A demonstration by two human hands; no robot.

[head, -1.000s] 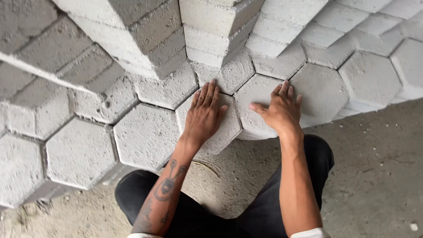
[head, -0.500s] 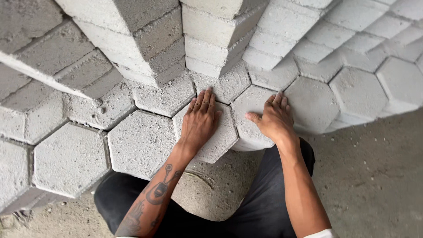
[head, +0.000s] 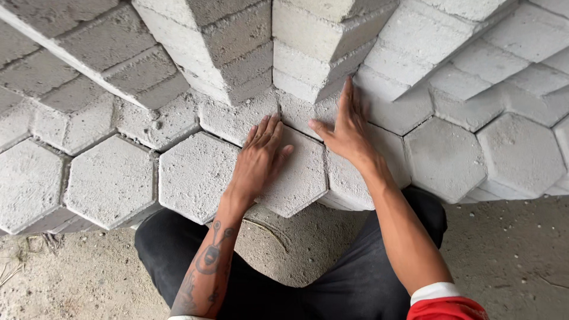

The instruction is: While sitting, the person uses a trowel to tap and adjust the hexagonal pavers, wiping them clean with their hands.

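Under the left hand (head: 259, 161), fingers together and flat, lies a grey hexagonal concrete paver (head: 299, 178); the right hand (head: 347, 133), fingers together with thumb out, rests on the neighbouring paver (head: 379, 169)

Light: even, soft daylight; no glare | Shadows: faint beneath stacked blocks (head: 237, 53) at upper centre; darker under paver edge, lower left | Focus: sharp centre; slight softness at corners | Distortion: wide-angle stretch at edges
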